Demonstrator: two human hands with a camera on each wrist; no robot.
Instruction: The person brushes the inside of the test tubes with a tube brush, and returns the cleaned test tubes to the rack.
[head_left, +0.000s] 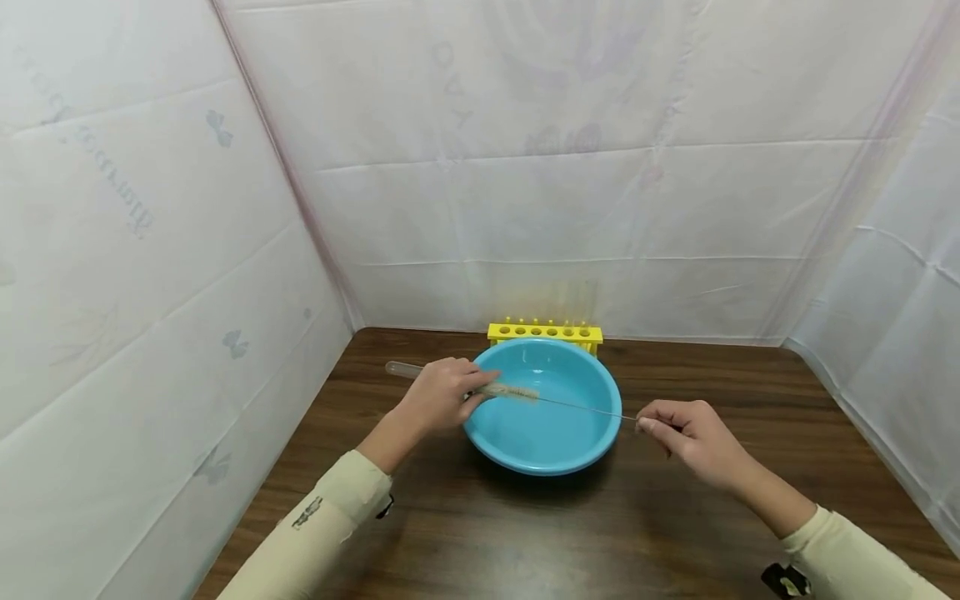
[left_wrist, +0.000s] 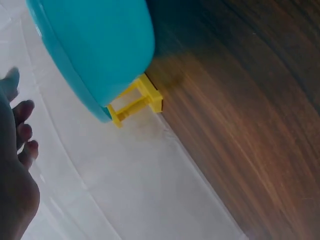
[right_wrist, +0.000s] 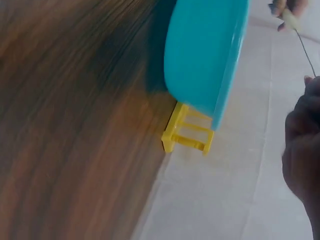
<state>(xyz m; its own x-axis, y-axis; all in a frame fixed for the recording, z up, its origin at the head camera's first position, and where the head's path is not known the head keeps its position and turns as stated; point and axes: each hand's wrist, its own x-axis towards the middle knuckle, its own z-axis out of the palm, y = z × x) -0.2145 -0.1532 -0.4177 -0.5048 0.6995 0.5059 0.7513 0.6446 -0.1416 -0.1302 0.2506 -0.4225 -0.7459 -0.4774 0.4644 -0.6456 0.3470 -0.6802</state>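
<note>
In the head view my left hand grips a clear test tube, its rounded end sticking out to the left. A test tube brush stretches between the hands, with pale bristles just right of my left fingers. How far the bristles reach inside the tube is hidden by that hand. My right hand pinches the far end of the brush's thin wire between thumb and fingers. Both hands are above a round blue basin, the left over its left rim and the right just beyond its right side.
Behind the basin stands a yellow test tube rack with clear tubes upright at its right end. A dark wooden table carries everything. White sheeting hangs at the back and on both sides.
</note>
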